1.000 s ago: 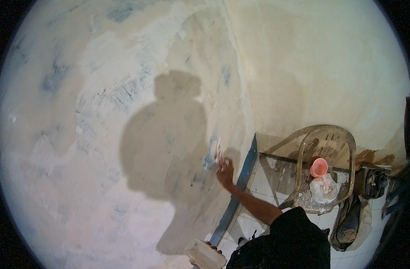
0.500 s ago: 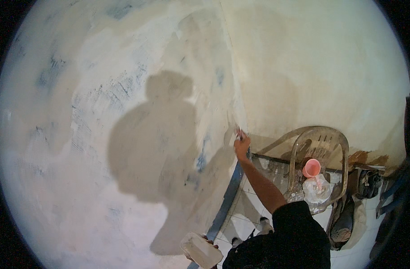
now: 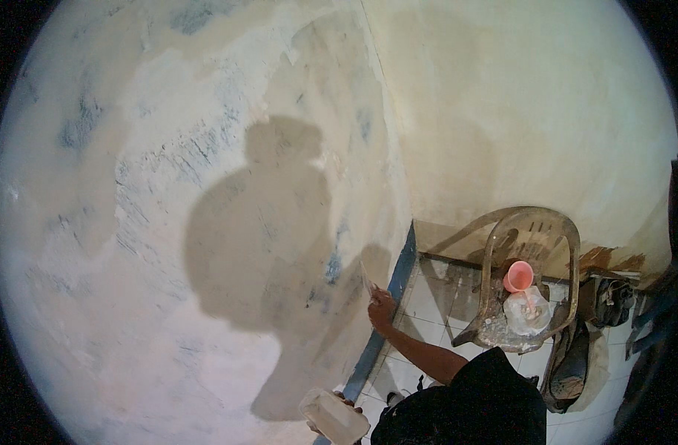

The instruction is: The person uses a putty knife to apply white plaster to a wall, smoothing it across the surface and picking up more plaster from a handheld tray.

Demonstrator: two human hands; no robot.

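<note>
My right hand [image 3: 382, 307] is closed round a putty knife [image 3: 367, 280], whose thin blade points up against the patchy white wall [image 3: 153, 297]. Grey-blue spots show through the coating near the blade. Low in the view, my left hand [image 3: 343, 400] grips a whitish rectangular tub [image 3: 336, 417]. Most of that hand is hidden beneath the tub, with a few fingers showing at its edge. What lies inside the tub is hard to make out.
A stained plastic chair [image 3: 572, 274] stands right of me, bearing a pink cup [image 3: 518, 276] and a clear plastic bag [image 3: 526, 315]. Beyond it is an open dark bag [image 3: 570, 371]. A blue strip [image 3: 368, 356] edges the wall above the white floor tiles [image 3: 426, 334].
My right hand has moved down and left with the putty knife, away from the wall corner. The tub in my left hand has hardly shifted.
</note>
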